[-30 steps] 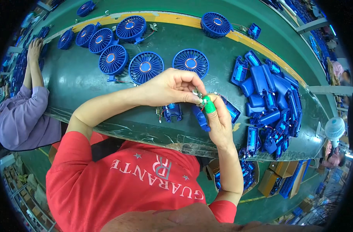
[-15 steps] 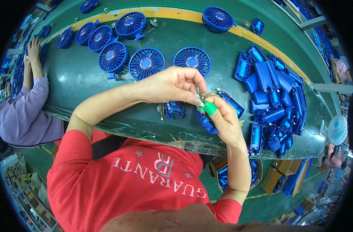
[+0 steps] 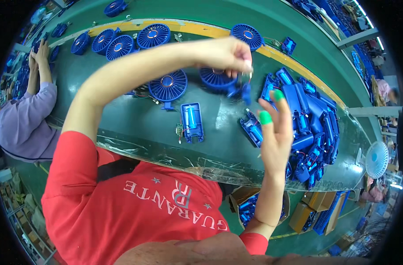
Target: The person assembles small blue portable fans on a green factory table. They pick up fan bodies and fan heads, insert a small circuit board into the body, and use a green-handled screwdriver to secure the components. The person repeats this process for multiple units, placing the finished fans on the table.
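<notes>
My left hand (image 3: 233, 57) reaches over the far part of the bench, its fingertips pinched on a thin wire lead (image 3: 250, 75) with a pale end. Below it a small blue part (image 3: 245, 93) is smeared by motion; whether it hangs from the lead I cannot tell. Just under this hand lies a round blue fan head (image 3: 217, 79), partly hidden. My right hand (image 3: 276, 128) is raised with fingers apart and empty, green tape on two fingertips. Beside it a blue handle shell (image 3: 252, 129) with a battery lies on the bench. Another open handle shell (image 3: 192, 123) lies nearer the middle, a small circuit board (image 3: 179, 130) beside it.
A heap of blue handle shells (image 3: 316, 106) covers the bench's right side. Several fan heads (image 3: 153, 36) stand along the far left. Below the bench edge sits a box of blue parts (image 3: 250, 210). A co-worker's hands (image 3: 41, 53) are at far left.
My hands were together over a small part; now they are apart. The left has moved away from me toward the fan head, and the right has drawn right and opened.
</notes>
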A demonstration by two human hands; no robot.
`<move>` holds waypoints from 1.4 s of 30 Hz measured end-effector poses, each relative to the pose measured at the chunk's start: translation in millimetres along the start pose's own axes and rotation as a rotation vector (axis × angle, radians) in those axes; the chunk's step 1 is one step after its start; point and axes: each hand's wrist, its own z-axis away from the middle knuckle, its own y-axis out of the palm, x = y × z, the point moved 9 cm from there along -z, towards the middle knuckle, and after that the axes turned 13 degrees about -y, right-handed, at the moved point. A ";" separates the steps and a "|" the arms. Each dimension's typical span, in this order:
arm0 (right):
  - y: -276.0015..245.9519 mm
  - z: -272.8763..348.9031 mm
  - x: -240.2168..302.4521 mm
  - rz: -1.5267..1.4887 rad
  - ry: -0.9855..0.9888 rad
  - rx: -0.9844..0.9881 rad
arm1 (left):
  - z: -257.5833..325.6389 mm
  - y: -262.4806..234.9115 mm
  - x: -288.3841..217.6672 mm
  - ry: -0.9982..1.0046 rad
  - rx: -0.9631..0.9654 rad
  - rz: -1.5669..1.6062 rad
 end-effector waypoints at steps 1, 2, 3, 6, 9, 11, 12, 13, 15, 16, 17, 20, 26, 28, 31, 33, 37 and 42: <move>-8.4 0.1 2.4 -0.022 0.011 0.016 | -8.8 -15.2 2.3 -0.076 -0.061 -0.030; -17.9 3.5 4.2 -0.014 -0.005 0.039 | -26.2 -27.0 8.1 -0.097 -0.080 -0.015; -27.4 11.9 -1.4 -0.006 0.037 0.059 | -35.9 -31.3 7.6 -0.169 -0.032 0.066; -44.0 34.5 -9.2 0.248 0.029 0.148 | -80.9 -57.5 4.9 -0.178 -0.129 0.182; -33.3 36.0 5.4 0.650 -0.156 0.277 | -150.5 -124.4 20.0 -0.187 -0.451 0.097; -24.5 39.1 5.2 0.688 -0.191 0.301 | -146.3 -152.4 14.6 -0.126 -0.555 0.237; -21.1 38.1 4.1 0.697 -0.179 0.303 | -133.7 -155.1 2.8 -0.093 -0.595 0.305; -19.7 35.8 2.5 0.741 -0.213 0.297 | -107.9 -159.0 -9.9 -0.003 -0.824 0.199; -10.8 24.1 -3.4 0.825 -0.258 0.307 | -72.0 -159.6 -24.6 0.186 -0.992 -0.203; -7.3 17.1 -6.3 0.883 -0.249 0.318 | -57.3 -154.2 -28.1 0.285 -1.056 -0.408; -0.9 11.2 -8.0 0.930 -0.248 0.327 | -47.7 -148.9 -16.6 0.317 -0.915 -0.420; 11.6 0.0 -25.0 0.971 -0.215 0.392 | -6.0 -128.0 13.6 0.296 -0.505 -0.601; 18.6 -12.3 -34.2 0.693 -0.240 0.361 | 72.9 -165.1 48.1 0.030 -0.716 -0.763; 17.8 -13.8 -30.4 0.586 -0.240 0.314 | 65.5 -163.0 67.2 -0.002 -0.617 -0.828; 9.6 -15.1 -34.1 0.325 -0.106 0.200 | 69.9 -128.3 61.7 0.055 -0.736 -1.128; 3.0 -10.6 -42.1 0.095 0.068 0.096 | 57.1 -110.5 57.8 -0.046 -0.647 -1.142; -4.1 -3.3 -48.4 0.015 0.153 0.061 | 56.8 -72.8 45.5 0.192 -0.636 -1.239; 1.6 8.7 -46.5 0.094 0.161 0.069 | 71.2 -55.4 14.9 0.319 -0.582 -0.592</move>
